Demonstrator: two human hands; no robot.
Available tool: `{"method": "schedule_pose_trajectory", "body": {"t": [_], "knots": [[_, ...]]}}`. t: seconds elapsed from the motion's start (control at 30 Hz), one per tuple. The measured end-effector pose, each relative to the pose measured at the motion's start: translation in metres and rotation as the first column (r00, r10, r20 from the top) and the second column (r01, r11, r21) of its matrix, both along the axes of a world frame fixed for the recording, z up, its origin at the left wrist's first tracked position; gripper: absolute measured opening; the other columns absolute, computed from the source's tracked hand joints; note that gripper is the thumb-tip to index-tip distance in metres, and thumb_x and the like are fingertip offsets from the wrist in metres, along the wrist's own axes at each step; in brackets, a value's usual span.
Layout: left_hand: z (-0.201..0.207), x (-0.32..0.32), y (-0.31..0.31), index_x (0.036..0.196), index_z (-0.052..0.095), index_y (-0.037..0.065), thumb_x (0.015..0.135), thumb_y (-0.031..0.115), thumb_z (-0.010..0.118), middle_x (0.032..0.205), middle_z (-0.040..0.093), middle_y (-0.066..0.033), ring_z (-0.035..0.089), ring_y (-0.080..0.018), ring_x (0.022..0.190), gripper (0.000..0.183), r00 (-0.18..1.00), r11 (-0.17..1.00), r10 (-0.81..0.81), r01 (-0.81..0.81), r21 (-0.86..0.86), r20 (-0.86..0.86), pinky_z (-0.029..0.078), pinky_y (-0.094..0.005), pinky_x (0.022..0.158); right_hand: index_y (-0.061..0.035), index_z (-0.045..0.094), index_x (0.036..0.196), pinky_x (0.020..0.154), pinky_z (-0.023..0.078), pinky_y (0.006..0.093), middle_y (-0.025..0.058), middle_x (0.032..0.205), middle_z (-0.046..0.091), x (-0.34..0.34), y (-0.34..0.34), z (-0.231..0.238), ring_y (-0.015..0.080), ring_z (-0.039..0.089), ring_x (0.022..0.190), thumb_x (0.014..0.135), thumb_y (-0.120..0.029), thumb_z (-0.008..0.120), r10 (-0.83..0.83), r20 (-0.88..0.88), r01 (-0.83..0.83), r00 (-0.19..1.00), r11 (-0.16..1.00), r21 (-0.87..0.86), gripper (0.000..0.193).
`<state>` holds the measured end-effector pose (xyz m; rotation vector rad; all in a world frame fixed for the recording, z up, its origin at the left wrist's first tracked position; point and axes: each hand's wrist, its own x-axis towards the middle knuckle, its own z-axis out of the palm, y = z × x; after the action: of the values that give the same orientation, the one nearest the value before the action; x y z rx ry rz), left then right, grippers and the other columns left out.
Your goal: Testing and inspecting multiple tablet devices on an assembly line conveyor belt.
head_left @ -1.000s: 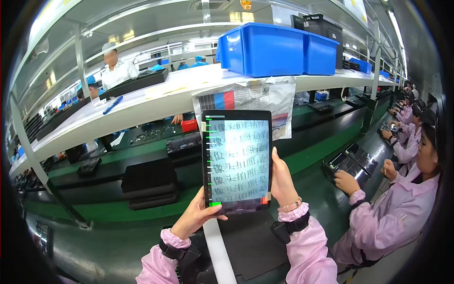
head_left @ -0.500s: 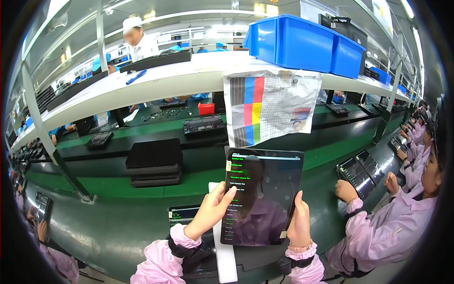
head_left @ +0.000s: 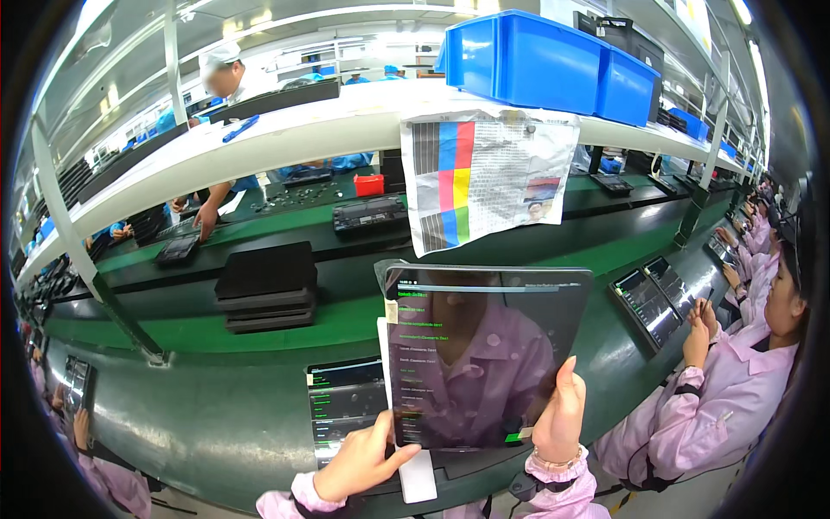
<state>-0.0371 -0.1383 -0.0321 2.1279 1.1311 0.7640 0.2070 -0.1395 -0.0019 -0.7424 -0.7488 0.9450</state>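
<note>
A dark tablet (head_left: 475,363) is raised and tilted over the workbench, its screen lit with lines of green and white text. My right hand (head_left: 558,421) grips its lower right edge, thumb along the front. At the lower left corner is my left hand (head_left: 363,457), forefinger and thumb spread apart by the tablet's edge. A long white strip (head_left: 418,477) shows beneath that corner, close to my left thumb. Partly behind my left hand, a second lit tablet (head_left: 346,402) lies on the bench. Small pale tabs stick to the raised tablet's edges.
Stacked black pads (head_left: 266,285) lie on the green bench (head_left: 216,394). Ahead is a white shelf (head_left: 346,117) with blue bins (head_left: 523,65) and a hanging printed sheet (head_left: 484,177). A co-worker in pink (head_left: 735,381) sits at right beside two tablets (head_left: 648,298).
My left hand has slid down from the tablet's left side to its lower corner, thumb off the screen. The tablet has tilted and looks larger. Across the bench, a person's hand has reached a device.
</note>
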Motion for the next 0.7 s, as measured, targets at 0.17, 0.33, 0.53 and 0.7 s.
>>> {"method": "schedule_pose_trajectory", "body": {"t": [0.17,0.33,0.53,0.7], "knots": [[-0.014,-0.005,-0.031,0.118,0.043,-0.003,0.085,0.023,0.063,0.073,0.064,-0.0155,0.067,-0.0249,0.066,0.046,0.984,0.982,0.055,-0.022,-0.188,0.167,0.051,-0.031,0.059,-0.0055,0.058,0.08,0.074,0.041,0.0255,0.0005,0.085,0.06,-0.007,-0.015,0.011,0.009,0.053,0.078,0.096,-0.029,0.05,0.004,-0.062,-0.004,0.998,1.0,0.0,0.03],[-0.026,-0.001,-0.041,0.112,0.039,-0.005,0.085,0.019,0.064,0.066,0.063,-0.0127,0.065,-0.0248,0.058,0.044,0.979,0.986,0.073,-0.041,-0.164,0.191,0.05,-0.0308,0.053,-0.0093,0.048,0.066,0.052,0.028,0.0212,-0.0054,0.066,0.048,-0.012,-0.02,0.014,0.0039,0.038,0.058,0.096,-0.034,0.049,-0.08,0.013,0.081,0.997,0.995,-0.054,0.039],[-0.031,0.001,-0.04,0.1,0.039,-0.005,0.086,0.02,0.064,0.057,0.057,-0.0122,0.061,-0.0254,0.05,0.038,0.984,0.991,0.055,-0.032,-0.132,0.172,0.044,-0.0301,0.046,-0.0031,0.06,0.085,0.078,0.042,0.0273,0.003,0.09,0.061,-0.004,-0.024,0.008,0.0111,0.055,0.083,0.097,-0.027,0.048,0.028,-0.021,-0.027,0.999,0.999,0.033,0.029],[-0.029,0.004,-0.038,0.099,0.039,-0.005,0.086,0.019,0.063,0.054,0.055,-0.0116,0.058,-0.0262,0.047,0.036,0.982,0.989,0.066,-0.041,-0.139,0.177,0.042,-0.0313,0.044,-0.0016,0.06,0.089,0.08,0.042,0.028,0.0045,0.094,0.062,-0.001,-0.022,0.003,0.0125,0.056,0.085,0.097,-0.026,0.047,-0.007,-0.034,0.008,0.999,1.0,0.016,0.029]]}}
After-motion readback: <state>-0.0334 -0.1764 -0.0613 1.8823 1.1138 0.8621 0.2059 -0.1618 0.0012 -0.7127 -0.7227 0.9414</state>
